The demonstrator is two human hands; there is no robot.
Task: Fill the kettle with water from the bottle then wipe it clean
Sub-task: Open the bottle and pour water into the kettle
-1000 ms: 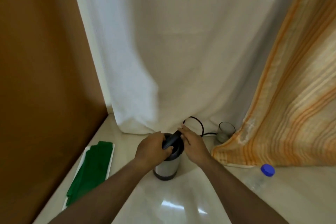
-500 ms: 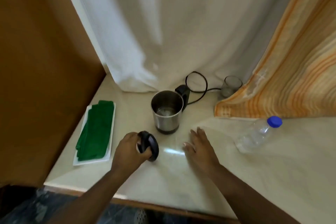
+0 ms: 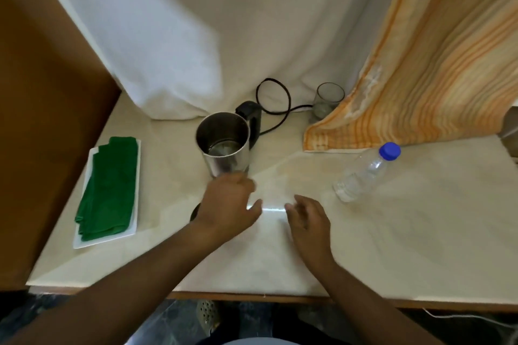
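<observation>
The steel kettle stands uncovered in the middle of the counter, its black handle at the back right. A dark sliver of its black lid lies on the counter, mostly hidden under my left wrist. My left hand hovers just in front of the kettle's base, fingers loosely curled and holding nothing. Beside it, my right hand is spread flat over the counter and empty. The clear water bottle with a blue cap lies tilted at the right. A folded green cloth rests on a white tray at the left.
A black power cord loops behind the kettle beside an empty glass. A white curtain hangs behind, an orange striped cloth drapes onto the counter at the right, and a brown wall closes the left. The counter's front edge is near me.
My left hand took the lid off the kettle, brought it down to the counter in front and let it go. My right hand left the kettle and now hovers over the counter.
</observation>
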